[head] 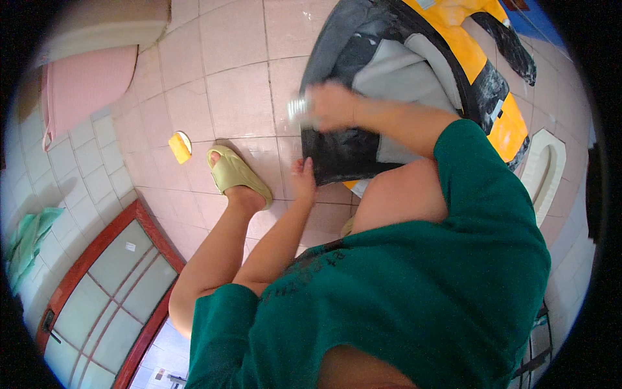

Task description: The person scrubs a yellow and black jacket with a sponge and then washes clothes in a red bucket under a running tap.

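Observation:
A yellow and black jacket (491,97) with a grey lining (408,87) lies spread on the tiled floor in front of me. White suds or wet marks show on its dark patches. Blurred by motion, my right hand (333,107) grips a brush (297,109) with pale bristles, over the jacket's dark edge near its left side. My left hand (304,176) holds the lower left corner of that dark edge between thumb and fingers.
A yellow bar of soap (180,148) rests against a small white dish on the floor, beside my green slide sandal (238,175). A white squat toilet (544,167) is at the right. A red-framed glass door (112,296) and a green towel (31,240) are at the left.

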Demonstrator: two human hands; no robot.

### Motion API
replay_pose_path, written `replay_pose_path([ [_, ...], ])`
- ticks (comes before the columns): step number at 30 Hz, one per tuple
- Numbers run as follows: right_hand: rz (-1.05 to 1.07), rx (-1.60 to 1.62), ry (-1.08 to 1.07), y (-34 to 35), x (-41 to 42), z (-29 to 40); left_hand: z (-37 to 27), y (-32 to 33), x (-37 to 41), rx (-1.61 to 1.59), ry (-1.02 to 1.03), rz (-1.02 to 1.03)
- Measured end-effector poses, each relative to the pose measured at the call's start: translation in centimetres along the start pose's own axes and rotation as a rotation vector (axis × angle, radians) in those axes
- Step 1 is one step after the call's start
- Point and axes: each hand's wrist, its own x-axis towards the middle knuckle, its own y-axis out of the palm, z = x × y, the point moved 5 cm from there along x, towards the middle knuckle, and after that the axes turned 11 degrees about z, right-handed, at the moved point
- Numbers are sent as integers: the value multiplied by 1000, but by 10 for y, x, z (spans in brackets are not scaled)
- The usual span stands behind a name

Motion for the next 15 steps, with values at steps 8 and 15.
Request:
replay_pose_path([
  [8,-595,127,446,-59,-14,-88,-10,-10,-9,1,-183,52],
  [15,-22,18,-223,0,-14,32,-17,-6,-26,111,-252,237],
])
